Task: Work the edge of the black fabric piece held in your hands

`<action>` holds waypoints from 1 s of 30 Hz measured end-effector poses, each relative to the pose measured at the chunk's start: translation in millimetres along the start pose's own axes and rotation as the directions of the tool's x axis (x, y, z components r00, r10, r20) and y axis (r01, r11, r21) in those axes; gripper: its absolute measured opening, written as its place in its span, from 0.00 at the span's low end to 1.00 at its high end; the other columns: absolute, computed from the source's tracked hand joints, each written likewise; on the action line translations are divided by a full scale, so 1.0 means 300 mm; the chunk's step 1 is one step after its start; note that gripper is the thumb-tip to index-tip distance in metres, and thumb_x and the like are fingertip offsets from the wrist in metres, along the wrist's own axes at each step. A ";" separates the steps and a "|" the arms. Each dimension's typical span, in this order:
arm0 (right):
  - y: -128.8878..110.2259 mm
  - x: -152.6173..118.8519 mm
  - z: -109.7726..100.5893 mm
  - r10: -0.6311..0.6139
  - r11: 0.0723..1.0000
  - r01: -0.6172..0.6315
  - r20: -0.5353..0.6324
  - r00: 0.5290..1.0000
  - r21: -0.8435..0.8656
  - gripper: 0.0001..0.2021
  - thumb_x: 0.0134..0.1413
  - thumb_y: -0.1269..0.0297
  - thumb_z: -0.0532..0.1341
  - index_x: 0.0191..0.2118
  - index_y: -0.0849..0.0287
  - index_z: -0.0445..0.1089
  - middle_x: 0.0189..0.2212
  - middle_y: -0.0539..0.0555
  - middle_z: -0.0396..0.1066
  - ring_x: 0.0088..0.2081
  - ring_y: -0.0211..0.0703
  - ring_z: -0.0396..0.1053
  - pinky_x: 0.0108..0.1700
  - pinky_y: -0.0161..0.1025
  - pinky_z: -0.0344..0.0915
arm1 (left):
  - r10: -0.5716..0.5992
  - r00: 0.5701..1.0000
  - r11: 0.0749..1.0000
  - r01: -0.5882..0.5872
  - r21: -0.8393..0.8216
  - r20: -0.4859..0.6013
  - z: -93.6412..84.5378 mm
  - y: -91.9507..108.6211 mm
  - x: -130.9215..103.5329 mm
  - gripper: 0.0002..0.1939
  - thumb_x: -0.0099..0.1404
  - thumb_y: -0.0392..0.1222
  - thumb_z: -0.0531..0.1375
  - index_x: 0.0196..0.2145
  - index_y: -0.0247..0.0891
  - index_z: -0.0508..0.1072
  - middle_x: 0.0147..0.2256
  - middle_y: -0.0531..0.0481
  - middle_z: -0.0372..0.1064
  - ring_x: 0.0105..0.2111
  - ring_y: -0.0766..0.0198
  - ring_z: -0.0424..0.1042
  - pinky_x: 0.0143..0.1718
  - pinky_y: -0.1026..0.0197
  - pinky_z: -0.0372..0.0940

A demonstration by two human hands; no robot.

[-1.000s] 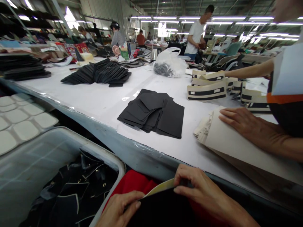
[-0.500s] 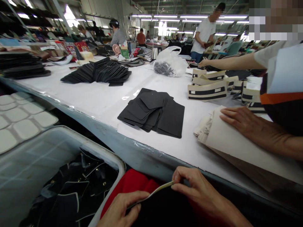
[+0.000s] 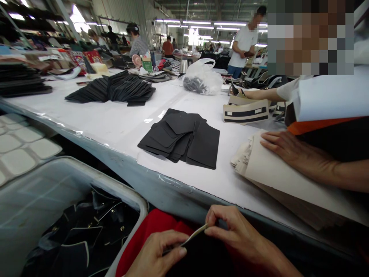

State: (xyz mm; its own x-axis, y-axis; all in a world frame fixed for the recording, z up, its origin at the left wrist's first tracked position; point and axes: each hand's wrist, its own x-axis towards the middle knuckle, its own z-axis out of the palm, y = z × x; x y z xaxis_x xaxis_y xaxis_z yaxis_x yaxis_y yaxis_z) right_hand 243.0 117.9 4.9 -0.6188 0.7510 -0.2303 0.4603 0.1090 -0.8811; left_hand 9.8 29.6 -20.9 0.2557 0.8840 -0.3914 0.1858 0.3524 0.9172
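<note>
In my lap lies a black panel [image 3: 201, 256] with a pale strip along its top edge; its lower part runs out of view. My left hand [image 3: 161, 250] pinches that edge between thumb and fingers. A short way along the same edge, the thumb and fingertips of my right hand [image 3: 229, 229] close on the strip. Red cloth [image 3: 141, 240] shows beneath and behind the panel. Beyond my hands, a loose stack of black rounded pieces [image 3: 181, 134] rests on the white-topped table [image 3: 121, 129].
To the left stands a white bin [image 3: 72, 165] holding black pieces with pale edging. At right a co-worker's hand [image 3: 291, 150] presses on a beige sheet stack [image 3: 276, 173]. Farther off are a fanned black stack [image 3: 112, 88], a plastic bag [image 3: 201, 77] and beige strips [image 3: 245, 111].
My left hand has slid closer to my right along the panel's edge. The co-worker leans farther over the table, the far hand now at a dark item. The view has shifted slightly right.
</note>
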 end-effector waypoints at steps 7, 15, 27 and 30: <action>0.008 -0.003 -0.008 -0.001 0.999 0.001 0.007 1.000 0.046 0.06 0.51 0.64 0.63 0.27 0.58 0.68 0.27 0.48 0.69 0.32 0.42 0.65 0.35 0.37 0.58 | -0.071 0.997 0.993 0.075 -0.093 0.043 0.024 0.016 0.031 0.12 0.61 0.47 0.62 0.36 0.36 0.79 0.28 0.53 0.72 0.29 0.63 0.66 0.31 0.64 0.59; 0.013 -0.009 -0.017 -0.041 0.995 0.038 0.029 0.999 0.093 0.09 0.53 0.61 0.63 0.27 0.58 0.67 0.29 0.50 0.70 0.33 0.44 0.66 0.38 0.38 0.59 | -0.071 0.996 0.997 0.073 -0.038 0.059 0.026 0.021 0.046 0.15 0.60 0.46 0.61 0.38 0.33 0.79 0.33 0.46 0.76 0.34 0.56 0.71 0.34 0.60 0.61; 0.020 0.003 -0.002 -0.038 0.998 0.037 0.007 0.999 0.051 0.07 0.51 0.63 0.62 0.27 0.58 0.67 0.29 0.50 0.71 0.33 0.44 0.67 0.37 0.38 0.60 | -0.087 0.995 0.989 0.092 -0.120 0.046 0.044 0.011 0.046 0.13 0.56 0.43 0.62 0.34 0.31 0.79 0.27 0.50 0.71 0.27 0.63 0.64 0.28 0.64 0.55; 0.019 0.003 -0.001 -0.042 0.998 0.042 -0.005 0.999 0.050 0.06 0.50 0.63 0.63 0.26 0.58 0.66 0.29 0.50 0.71 0.32 0.43 0.67 0.36 0.38 0.60 | -0.109 0.994 0.988 0.112 -0.106 0.028 0.048 0.011 0.056 0.11 0.54 0.40 0.61 0.34 0.31 0.78 0.25 0.51 0.69 0.27 0.63 0.63 0.27 0.63 0.54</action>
State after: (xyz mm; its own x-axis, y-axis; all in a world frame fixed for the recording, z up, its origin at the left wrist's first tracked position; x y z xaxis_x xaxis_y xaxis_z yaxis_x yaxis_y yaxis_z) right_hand 245.3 119.2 -0.3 -0.6345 0.7490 -0.1910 0.4011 0.1078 -0.9097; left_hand 28.3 41.3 -25.4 0.2605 0.8311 -0.4913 0.1114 0.4796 0.8704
